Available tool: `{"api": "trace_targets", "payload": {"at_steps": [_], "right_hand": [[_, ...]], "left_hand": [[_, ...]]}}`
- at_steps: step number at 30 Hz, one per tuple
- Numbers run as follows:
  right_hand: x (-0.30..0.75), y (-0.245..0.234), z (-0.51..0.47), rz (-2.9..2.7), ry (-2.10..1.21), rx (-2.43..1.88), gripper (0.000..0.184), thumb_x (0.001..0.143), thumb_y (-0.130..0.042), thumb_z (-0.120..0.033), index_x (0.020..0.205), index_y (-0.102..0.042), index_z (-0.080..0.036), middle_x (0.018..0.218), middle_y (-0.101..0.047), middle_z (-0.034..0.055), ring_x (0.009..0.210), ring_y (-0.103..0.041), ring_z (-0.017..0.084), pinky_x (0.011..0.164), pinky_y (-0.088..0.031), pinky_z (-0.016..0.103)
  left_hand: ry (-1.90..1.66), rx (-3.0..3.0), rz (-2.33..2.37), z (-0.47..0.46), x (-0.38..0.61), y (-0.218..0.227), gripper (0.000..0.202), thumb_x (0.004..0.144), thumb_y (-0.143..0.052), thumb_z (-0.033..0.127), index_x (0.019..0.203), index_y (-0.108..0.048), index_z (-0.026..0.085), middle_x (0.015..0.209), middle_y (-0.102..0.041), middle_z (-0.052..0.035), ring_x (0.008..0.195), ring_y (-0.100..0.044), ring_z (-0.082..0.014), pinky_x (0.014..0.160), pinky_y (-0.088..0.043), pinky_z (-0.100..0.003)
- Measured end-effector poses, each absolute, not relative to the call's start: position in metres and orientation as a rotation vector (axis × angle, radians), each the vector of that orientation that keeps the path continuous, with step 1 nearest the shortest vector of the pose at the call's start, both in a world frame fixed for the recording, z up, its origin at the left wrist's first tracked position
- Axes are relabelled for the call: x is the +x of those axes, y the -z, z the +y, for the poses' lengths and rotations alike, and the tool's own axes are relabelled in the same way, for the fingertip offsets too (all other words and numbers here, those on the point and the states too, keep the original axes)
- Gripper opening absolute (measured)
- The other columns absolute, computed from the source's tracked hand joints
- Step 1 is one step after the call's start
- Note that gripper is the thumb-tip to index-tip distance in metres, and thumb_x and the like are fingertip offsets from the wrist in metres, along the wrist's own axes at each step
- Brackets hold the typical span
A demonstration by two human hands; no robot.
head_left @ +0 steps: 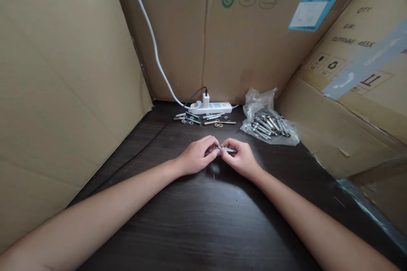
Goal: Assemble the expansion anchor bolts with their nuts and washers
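Note:
A silvery metal expansion bolt [230, 150] lies crosswise between my two hands, just above the dark tabletop. My left hand [197, 155] pinches its left end between thumb and fingers. My right hand [243, 159] grips the bolt's right part, with the fingertips of both hands almost touching. Something small, perhaps a nut or washer, sits between the fingertips, but the fingers partly cover it. Beyond my hands lie loose bolts [192, 120], a brass-coloured bolt [220, 123] and several washers [216, 125].
A clear plastic bag [260, 103] full of bolts [270, 126] lies at the back right. Behind the loose parts stands a white power strip [219, 107] with a plugged-in charger [206, 100]. A black cable [140, 150] crosses the table's left side. Cardboard boxes [178, 29] wall three sides.

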State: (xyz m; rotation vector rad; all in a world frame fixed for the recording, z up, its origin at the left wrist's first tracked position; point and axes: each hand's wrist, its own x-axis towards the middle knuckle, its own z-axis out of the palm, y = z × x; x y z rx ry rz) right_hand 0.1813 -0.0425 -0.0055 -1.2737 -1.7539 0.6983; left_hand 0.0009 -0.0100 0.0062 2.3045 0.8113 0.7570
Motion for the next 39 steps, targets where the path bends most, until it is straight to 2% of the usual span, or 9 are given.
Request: {"api": "trace_targets", "payload": {"at_steps": [8,16,19,25,29,36,39], "right_hand": [[0.1803,0.0044,-0.0425,-1.748,-0.686,-1.266,0.011,0.073,-0.057,-0.028,0.073,-0.057,-0.016,0.055,-0.049,-0.0039,0.048,-0.040,0.009,0.047,-0.031,0.020],[0.1807,0.0047,-0.0426,-1.770,-0.654,-1.265,0.011,0.074,-0.057,-0.027,0.073,-0.058,-0.016,0.055,-0.049,-0.0040,0.049,-0.040,0.009,0.047,-0.032,0.019],[0.1817,0.0072,-0.0409,-1.755,-0.688,-1.260,0.012,0.075,-0.057,-0.028,0.074,-0.058,-0.016,0.055,-0.049,-0.0039,0.049,-0.041,0.009,0.047,-0.032,0.019],[0.1838,0.0072,-0.0397,-1.759,-0.678,-1.272,0.012,0.076,-0.056,-0.027,0.075,-0.058,-0.016,0.058,-0.053,-0.0026,0.051,-0.043,0.010,0.050,-0.034,0.021],[0.1831,0.0053,-0.0409,-1.766,-0.679,-1.266,0.012,0.076,-0.056,-0.027,0.074,-0.059,-0.016,0.059,-0.053,-0.0022,0.052,-0.043,0.010,0.050,-0.034,0.021],[0.1823,0.0055,-0.0414,-1.770,-0.680,-1.263,0.011,0.076,-0.055,-0.026,0.074,-0.058,-0.016,0.056,-0.050,-0.0033,0.051,-0.041,0.010,0.049,-0.033,0.021],[0.1824,0.0056,-0.0413,-1.770,-0.656,-1.278,0.012,0.076,-0.055,-0.027,0.074,-0.058,-0.016,0.055,-0.048,-0.0037,0.050,-0.040,0.009,0.049,-0.032,0.021]], "left_hand": [[-0.781,2.325,0.820,-0.0117,-0.0008,-0.0065,0.015,0.085,-0.048,0.022,0.100,-0.050,0.021,0.081,-0.049,0.0018,0.070,-0.047,-0.0123,0.066,-0.039,-0.025],[-0.738,2.310,0.819,-0.0103,0.0007,-0.0069,0.014,0.090,-0.042,0.031,0.090,-0.051,0.019,0.083,-0.052,0.0010,0.072,-0.049,-0.0126,0.068,-0.039,-0.026],[-0.755,2.330,0.821,-0.0099,0.0006,-0.0056,0.013,0.089,-0.045,0.028,0.095,-0.052,0.020,0.082,-0.050,0.0013,0.069,-0.047,-0.0120,0.065,-0.038,-0.025],[-0.783,2.349,0.813,-0.0099,-0.0003,-0.0030,0.019,0.087,-0.046,0.020,0.105,-0.051,0.023,0.084,-0.049,0.0017,0.071,-0.047,-0.0118,0.068,-0.039,-0.024],[-0.773,2.335,0.828,-0.0111,-0.0003,-0.0047,0.017,0.086,-0.048,0.020,0.103,-0.049,0.022,0.082,-0.048,0.0023,0.070,-0.046,-0.0116,0.065,-0.039,-0.024],[-0.762,2.291,0.851,-0.0100,0.0008,-0.0044,0.012,0.088,-0.046,0.030,0.094,-0.050,0.020,0.080,-0.049,0.0016,0.070,-0.047,-0.0120,0.063,-0.038,-0.024],[-0.760,2.281,0.845,-0.0094,0.0010,-0.0020,0.012,0.087,-0.047,0.027,0.097,-0.050,0.020,0.079,-0.049,0.0018,0.069,-0.047,-0.0118,0.062,-0.038,-0.024]]}}
